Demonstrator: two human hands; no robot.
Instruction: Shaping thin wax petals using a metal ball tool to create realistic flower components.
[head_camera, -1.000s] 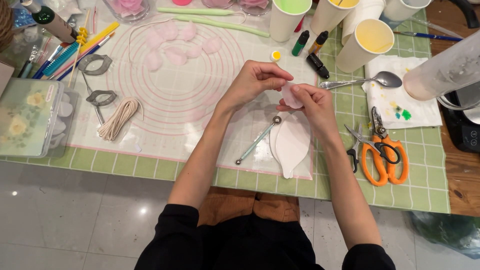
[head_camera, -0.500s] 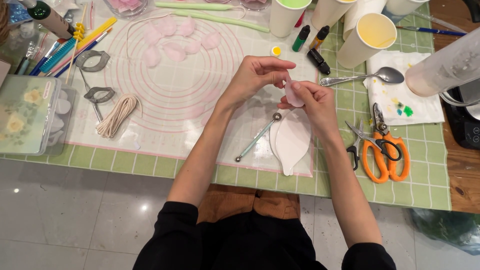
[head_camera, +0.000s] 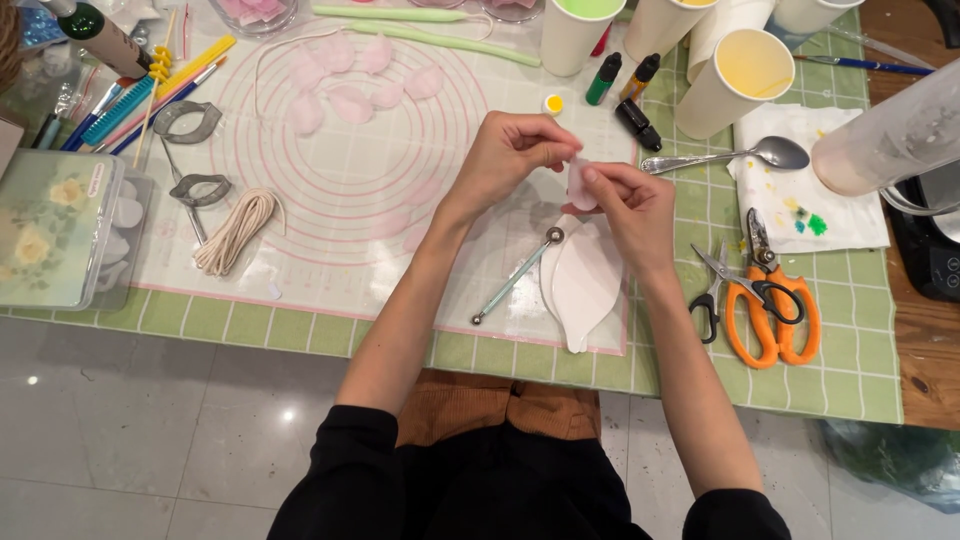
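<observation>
A small pale pink clay petal (head_camera: 579, 185) is pinched between both hands above the translucent work mat (head_camera: 330, 250). My left hand (head_camera: 510, 150) grips its upper edge with fingertips. My right hand (head_camera: 628, 210) holds it from below and the side. Just beneath lie a ball-ended metal tool (head_camera: 517, 277) and a white leaf-shaped foam pad (head_camera: 583, 285). Several more pink petals (head_camera: 350, 100) rest on the far part of the mat.
Orange scissors (head_camera: 770, 305) and small pliers lie at right. A spoon (head_camera: 735, 157) rests on a stained paper towel. Paper cups (head_camera: 735, 80), dye bottles, metal cutters (head_camera: 185, 122), a cord coil (head_camera: 235, 230) and a lidded box (head_camera: 50, 235) surround the mat.
Both hands have shifted slightly and turned the petal; its upper edge now sits more upright between the fingertips. Nothing else on the table has moved.
</observation>
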